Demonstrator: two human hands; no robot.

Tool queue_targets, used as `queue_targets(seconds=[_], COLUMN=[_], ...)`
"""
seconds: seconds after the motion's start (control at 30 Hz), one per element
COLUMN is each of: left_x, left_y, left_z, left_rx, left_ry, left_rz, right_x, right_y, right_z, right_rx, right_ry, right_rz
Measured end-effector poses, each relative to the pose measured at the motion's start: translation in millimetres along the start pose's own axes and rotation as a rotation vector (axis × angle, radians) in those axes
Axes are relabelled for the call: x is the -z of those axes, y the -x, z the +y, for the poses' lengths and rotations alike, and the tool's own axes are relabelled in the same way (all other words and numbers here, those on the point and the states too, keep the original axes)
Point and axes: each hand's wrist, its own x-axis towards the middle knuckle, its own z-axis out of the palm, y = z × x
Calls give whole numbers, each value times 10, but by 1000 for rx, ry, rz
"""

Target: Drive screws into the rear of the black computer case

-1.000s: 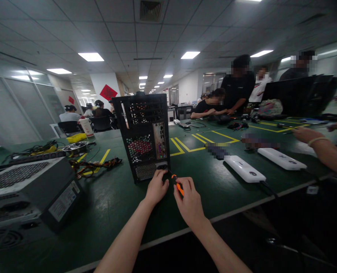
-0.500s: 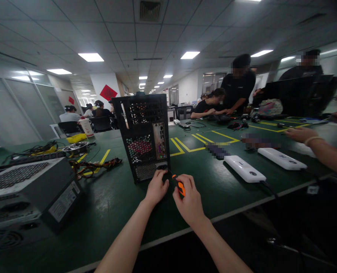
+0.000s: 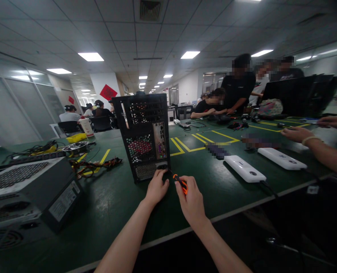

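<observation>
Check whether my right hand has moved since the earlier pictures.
Yes, slightly to the right: the right hand, holding the screwdriver, sits a little farther from the computer case, which stands where it did.

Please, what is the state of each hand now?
Left hand: at the lower part of the computer case; grip cannot be told.
Right hand: closed around a screwdriver.

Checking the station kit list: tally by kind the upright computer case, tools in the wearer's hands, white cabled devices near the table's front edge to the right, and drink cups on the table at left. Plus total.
Computer case: 1
Screwdriver, in the right hand: 1
White cabled devices: 2
Drink cup: 1
Total: 5
</observation>
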Motion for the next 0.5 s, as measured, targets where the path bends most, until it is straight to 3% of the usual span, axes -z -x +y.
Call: queue_targets(seconds=[0.17,0.5], left_x=[15,25], left_y=[4,6], left_z=[16,33], left_rx=[10,21], left_ry=[19,29], left_rz=[4,7], right_x=[-6,-4], right_y=[-3,30], right_z=[-19,6], right_rx=[-42,17], right_ry=[96,141], right_rz=[33,-6])
